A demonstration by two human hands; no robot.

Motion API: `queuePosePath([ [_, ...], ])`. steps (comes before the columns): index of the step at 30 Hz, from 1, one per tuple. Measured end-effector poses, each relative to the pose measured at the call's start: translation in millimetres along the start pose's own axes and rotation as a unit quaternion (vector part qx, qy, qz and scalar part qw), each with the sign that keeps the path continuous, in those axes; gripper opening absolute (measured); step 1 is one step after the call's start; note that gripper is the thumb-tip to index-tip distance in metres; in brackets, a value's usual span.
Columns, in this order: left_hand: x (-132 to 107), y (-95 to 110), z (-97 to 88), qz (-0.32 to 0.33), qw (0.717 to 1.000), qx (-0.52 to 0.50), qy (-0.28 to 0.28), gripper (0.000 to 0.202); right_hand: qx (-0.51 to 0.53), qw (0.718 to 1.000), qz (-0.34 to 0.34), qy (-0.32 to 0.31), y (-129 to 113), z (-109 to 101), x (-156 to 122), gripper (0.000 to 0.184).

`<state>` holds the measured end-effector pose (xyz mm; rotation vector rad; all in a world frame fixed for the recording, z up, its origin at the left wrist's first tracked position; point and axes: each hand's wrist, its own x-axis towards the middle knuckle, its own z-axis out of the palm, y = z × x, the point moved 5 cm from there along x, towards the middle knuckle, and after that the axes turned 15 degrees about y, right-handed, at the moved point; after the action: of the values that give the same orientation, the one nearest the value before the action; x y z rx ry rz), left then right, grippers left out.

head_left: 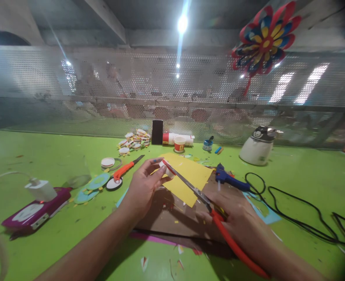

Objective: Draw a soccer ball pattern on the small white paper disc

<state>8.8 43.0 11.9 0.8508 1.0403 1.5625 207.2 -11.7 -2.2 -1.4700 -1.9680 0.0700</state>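
Note:
My left hand (143,185) pinches a small white-and-red piece (167,168) that looks cut from a paper cup, above the middle of the table. In my right hand (233,207) is a pair of scissors (200,194) with orange-red handles. Their blades point up and left, and the tips touch or overlap the piece; I cannot tell whether they are cutting it. Below both hands lie a sheet of yellow paper (191,175) and a brown board (151,218) strewn with scraps. A blue glue gun (230,179) rests just beyond my right hand.
Orange-handled scissors (124,170) and light-blue paper rings (98,181) lie left. Behind are a pile of white discs (137,139), a phone (157,132) and a paper cup (179,144). A purple power strip (40,210) sits left; a jug (257,148) and black cable (295,210) right.

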Motion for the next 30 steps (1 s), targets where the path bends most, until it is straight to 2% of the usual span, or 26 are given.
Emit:
queuePosePath([
  [4,0.4,-1.7,0.1,0.003,1.000,-0.001,-0.002,0.026,0.008,1.000,0.004,-0.006,-1.6,0.2,-0.1,0.026],
  [8,2.9,-4.2,-0.1,0.006,1.000,-0.013,-0.011,0.022,0.005,1.000,0.008,-0.008,-0.7,0.4,-1.7,0.023],
  [14,11.3,-10.4,-2.4,-0.026,0.996,-0.073,-0.046,0.018,0.005,1.000,0.005,-0.008,-1.3,0.8,-1.5,0.026],
  [19,16.6,-14.7,-4.9,-0.041,0.994,-0.085,-0.052,0.012,-0.016,1.000,-0.004,0.002,-0.5,0.3,1.9,0.028],
  [30,10.5,-12.7,-0.1,-0.018,0.996,-0.068,-0.046,0.025,-0.011,1.000,-0.022,0.008,7.0,2.0,0.1,0.030],
])
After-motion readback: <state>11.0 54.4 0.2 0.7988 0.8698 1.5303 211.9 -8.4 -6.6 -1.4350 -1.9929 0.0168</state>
